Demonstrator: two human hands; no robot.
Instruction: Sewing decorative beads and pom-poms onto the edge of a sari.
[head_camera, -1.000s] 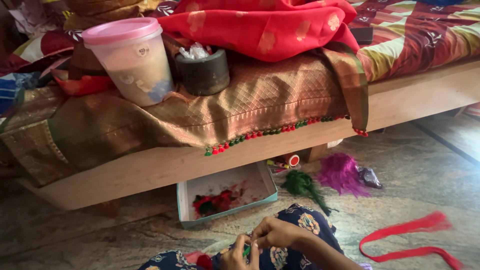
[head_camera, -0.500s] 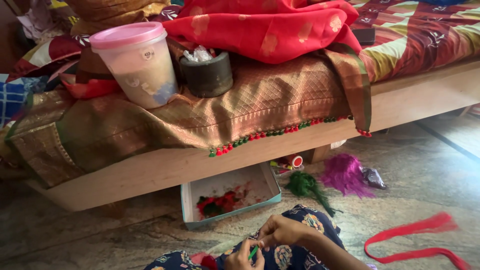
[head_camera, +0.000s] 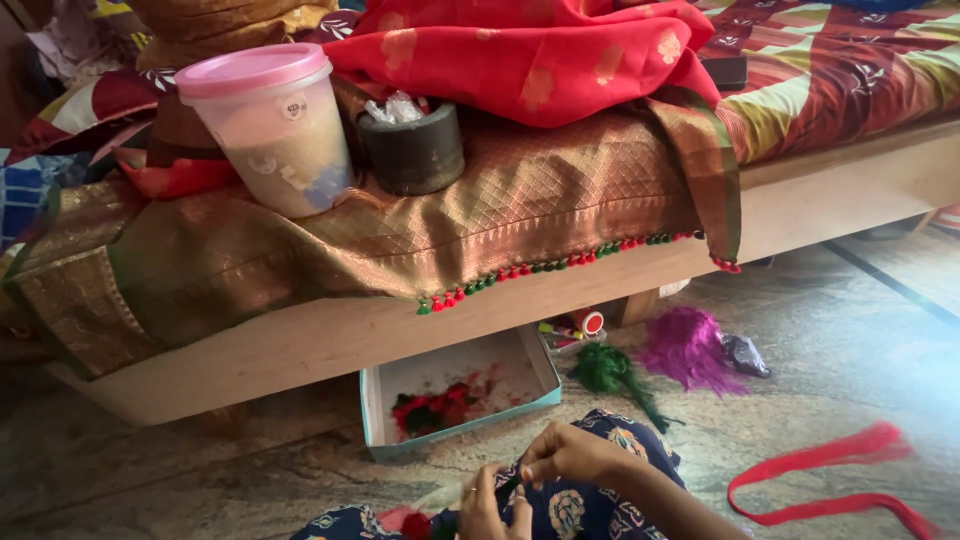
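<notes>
Stone floor beside a low wooden bed (head_camera: 800, 215), the landmark. Over its edge hangs a brown-gold sari (head_camera: 480, 225); a row of red and green tassels (head_camera: 560, 265) covers approx. half the hem, the part toward the pink-lidded tub (head_camera: 265, 130) being bare, so work appears partly done. Below the bed front: shallow box (head_camera: 545, 375) w/ red and green scraps, plus green (head_camera: 610, 372), purple (head_camera: 685, 350) and red thread bundles (head_camera: 830, 475). Nearest the viewer, left hand (head_camera: 490, 505) and right hand (head_camera: 570, 455) meet, fingers pinched narrow on a small green thread piece (head_camera: 508, 487); exact grip unclear.
</notes>
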